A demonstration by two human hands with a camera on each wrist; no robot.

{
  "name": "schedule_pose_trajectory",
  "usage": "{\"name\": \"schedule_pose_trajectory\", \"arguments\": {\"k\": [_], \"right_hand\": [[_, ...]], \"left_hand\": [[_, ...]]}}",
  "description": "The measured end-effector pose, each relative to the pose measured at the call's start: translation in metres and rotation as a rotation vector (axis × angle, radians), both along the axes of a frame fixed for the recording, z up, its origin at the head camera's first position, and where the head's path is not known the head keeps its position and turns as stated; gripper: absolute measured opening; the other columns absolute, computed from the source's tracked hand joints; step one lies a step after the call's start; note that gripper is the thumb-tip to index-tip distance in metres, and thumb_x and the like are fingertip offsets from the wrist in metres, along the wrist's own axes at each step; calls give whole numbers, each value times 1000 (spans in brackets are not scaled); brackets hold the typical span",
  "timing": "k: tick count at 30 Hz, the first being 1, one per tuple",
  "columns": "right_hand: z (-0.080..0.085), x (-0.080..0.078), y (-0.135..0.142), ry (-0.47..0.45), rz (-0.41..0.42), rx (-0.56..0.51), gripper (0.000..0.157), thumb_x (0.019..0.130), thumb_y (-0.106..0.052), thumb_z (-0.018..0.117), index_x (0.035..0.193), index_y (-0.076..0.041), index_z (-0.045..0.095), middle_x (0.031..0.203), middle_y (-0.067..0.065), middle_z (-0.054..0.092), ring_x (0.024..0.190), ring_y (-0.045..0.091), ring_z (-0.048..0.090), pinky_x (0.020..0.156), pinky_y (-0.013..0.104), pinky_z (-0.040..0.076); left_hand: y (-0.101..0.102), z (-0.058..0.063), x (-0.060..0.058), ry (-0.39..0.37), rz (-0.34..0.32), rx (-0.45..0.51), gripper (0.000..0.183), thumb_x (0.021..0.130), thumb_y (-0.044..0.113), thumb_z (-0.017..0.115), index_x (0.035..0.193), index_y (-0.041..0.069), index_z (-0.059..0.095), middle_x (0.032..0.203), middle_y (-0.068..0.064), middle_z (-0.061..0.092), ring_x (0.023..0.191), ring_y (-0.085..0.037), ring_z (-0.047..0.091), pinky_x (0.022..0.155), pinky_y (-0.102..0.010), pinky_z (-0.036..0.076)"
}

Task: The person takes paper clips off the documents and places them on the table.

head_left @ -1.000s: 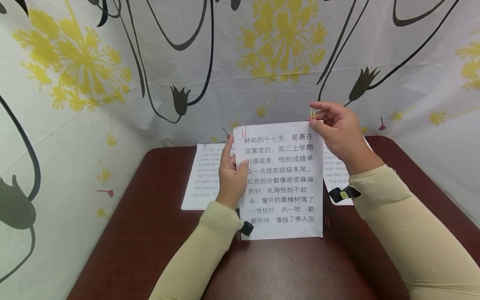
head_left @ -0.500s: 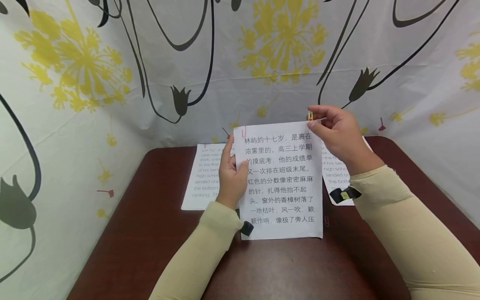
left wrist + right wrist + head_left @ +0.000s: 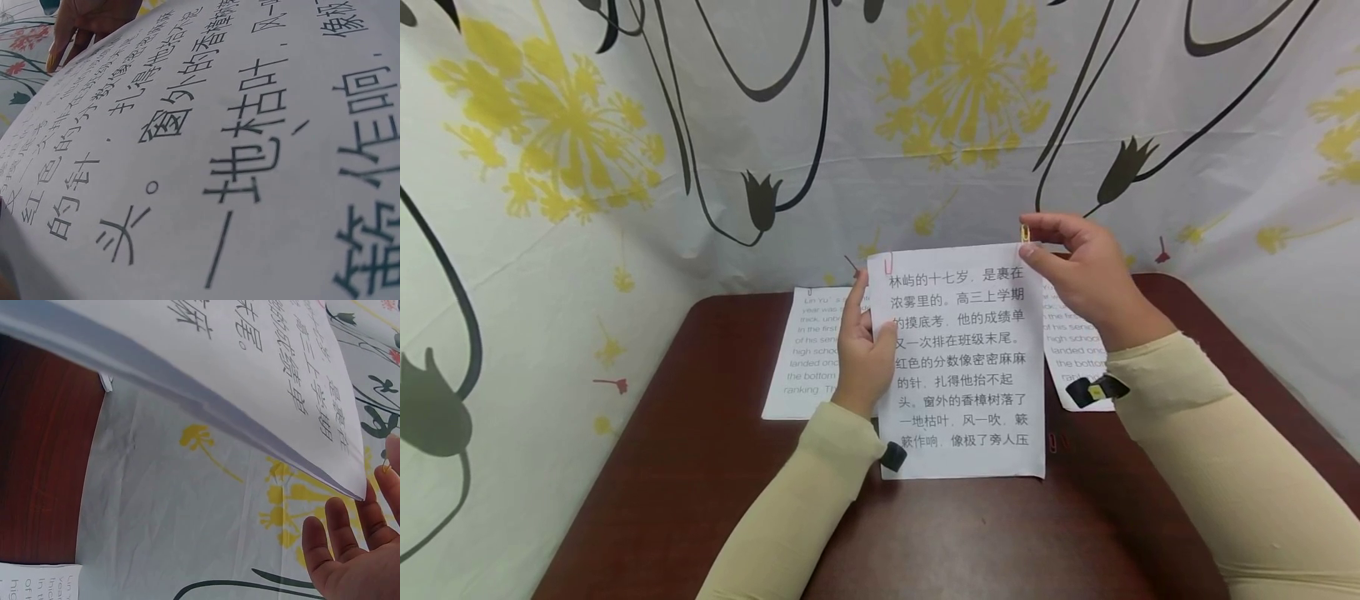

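Note:
My left hand (image 3: 863, 354) grips a sheaf of white paper (image 3: 962, 458) by its left edge, thumb across the front, holding it upright above the table. Large Chinese text covers the front page (image 3: 175, 206). A red paper clip (image 3: 888, 264) sits on the top left corner. At the top right corner, thumb and index finger of my right hand (image 3: 1093, 279) pinch a yellow paper clip (image 3: 1025, 234), its lower end right at the paper's top edge. In the right wrist view the clip (image 3: 385, 467) shows as a small piece between fingertips, with other fingers behind the paper's corner.
Papers with English text lie on the dark red table (image 3: 985, 542): a left set (image 3: 808, 358) with a clip at its top, and a right set (image 3: 1075, 358) partly hidden. Small red clips (image 3: 1053, 442) lie right of the held paper. A patterned cloth (image 3: 850, 150) hangs behind.
My right hand has come down slightly with the yellow paper clip, which shifted a little left and then back right along the top edge. My left hand and the paper stay almost still.

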State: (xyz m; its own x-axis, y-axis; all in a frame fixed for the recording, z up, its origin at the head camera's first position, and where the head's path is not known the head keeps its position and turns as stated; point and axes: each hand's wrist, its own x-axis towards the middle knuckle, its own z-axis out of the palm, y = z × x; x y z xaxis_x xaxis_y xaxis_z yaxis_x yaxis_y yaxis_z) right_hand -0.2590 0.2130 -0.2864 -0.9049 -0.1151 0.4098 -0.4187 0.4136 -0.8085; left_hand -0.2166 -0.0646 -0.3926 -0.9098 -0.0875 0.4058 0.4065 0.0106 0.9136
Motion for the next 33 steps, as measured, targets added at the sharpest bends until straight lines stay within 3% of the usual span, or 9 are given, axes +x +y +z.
{"name": "schedule_pose_trajectory", "arguments": {"k": [10, 16, 24, 33], "right_hand": [[-3, 2, 7, 11, 29, 31, 42, 104, -17, 67, 144, -5, 64, 134, 6, 63, 108, 6, 64, 85, 10, 52], [-7, 4, 12, -17, -1, 64, 45, 104, -22, 68, 147, -11, 63, 141, 4, 60, 104, 3, 66, 83, 10, 52], [-12, 5, 20, 18, -27, 74, 42, 103, -21, 69, 144, -12, 65, 134, -1, 61, 103, 5, 65, 78, 12, 51], [-16, 11, 28, 17, -27, 100, 43, 103, -18, 69, 145, -11, 65, 131, -2, 61, 108, 5, 61, 79, 10, 51]], "left_hand": [[1, -1, -1, -8, 2, -4, 86, 104, 1, 51, 161, 59, 23, 113, -6, 75, 73, -25, 77, 50, -28, 56], [1, -2, -2, 5, 1, -2, 86, 104, 0, 51, 161, 58, 23, 113, -7, 75, 72, -24, 77, 50, -28, 57], [1, -1, -1, 14, 3, 6, 86, 103, 0, 52, 162, 56, 23, 110, -10, 75, 69, -24, 75, 48, -28, 54], [1, -2, -2, 3, -3, 7, 86, 104, 0, 51, 161, 58, 22, 111, -9, 74, 72, -24, 77, 53, -30, 59]]}}
